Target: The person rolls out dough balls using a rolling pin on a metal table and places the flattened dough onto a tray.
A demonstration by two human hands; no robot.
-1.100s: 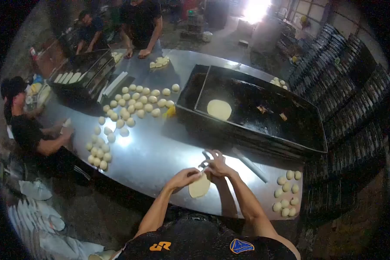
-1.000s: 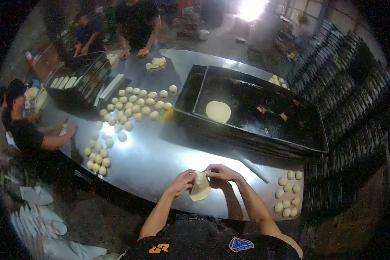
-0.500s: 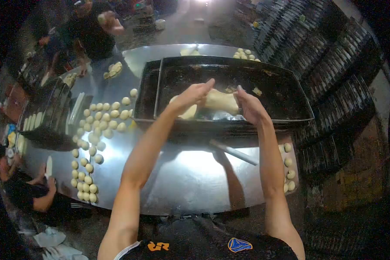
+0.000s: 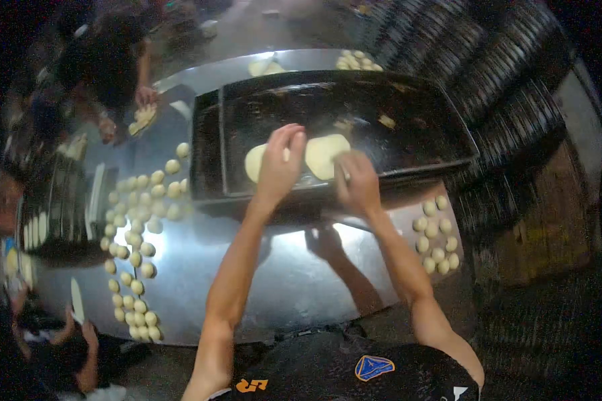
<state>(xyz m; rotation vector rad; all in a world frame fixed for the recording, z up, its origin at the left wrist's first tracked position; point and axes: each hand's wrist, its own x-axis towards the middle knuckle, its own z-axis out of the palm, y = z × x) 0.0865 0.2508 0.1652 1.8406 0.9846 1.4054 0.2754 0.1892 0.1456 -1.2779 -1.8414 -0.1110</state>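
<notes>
Two flattened pieces of dough lie side by side in a large dark baking tray [image 4: 408,157]. Over the left dough piece [image 4: 253,164] and the gap beside it is my left hand [image 4: 281,160], its fingers stretched out and holding nothing that I can see. At the lower right edge of the right dough piece [image 4: 326,152] is my right hand [image 4: 358,180]. Its fingers are bent and smeared by motion, so whether they still touch or pinch the edge cannot be made out.
Many dough balls [image 4: 140,254] sit on the left of the metal table [image 4: 287,274], with more dough balls [image 4: 437,234] at its right. A co-worker's hand [image 4: 146,97] is on dough at the far left. Another person holds a pale, long piece [image 4: 77,301]. Racks of stacked trays [image 4: 495,87] stand right.
The dough piece stretched between my two hands now lies flat in the tray. My right hand has moved left and down, and the view has shifted.
</notes>
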